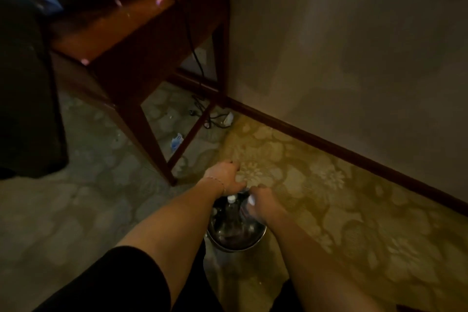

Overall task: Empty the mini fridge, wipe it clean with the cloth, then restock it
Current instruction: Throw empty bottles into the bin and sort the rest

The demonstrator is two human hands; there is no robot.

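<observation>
Head view, dim light, looking down at patterned carpet (329,185) beside a pale wall (354,45) with dark skirting. Standing on the carpet close to the body: a round metal bucket (236,242), holding clear bottles (231,215), at least one white-capped; exact count not readable. Reaching into the bucket mouth from above: left hand (225,177), fingers curled down over the far rim or a bottle top, contact point hidden; right hand (260,204), fingers bent and closing around the neck of a bottle, though the grip itself is blurred and cannot be confirmed. Standing up and to the left: a reddish wooden surface (126,25) on slim legs, with a dark cable (195,53) trailing down behind it to the floor, and a small blue-and-white scrap (176,141) lying beneath. Mini fridge and cloth: not showing in this view. Step in hand, judging by the layout: handling bottles at the bucket, either parking emptied stock or collecting it for restocking; which one cannot be told. Next move calling for a firm hold on one bottle neck, lifting straight up clear of the rim without knocking its neighbours.
</observation>
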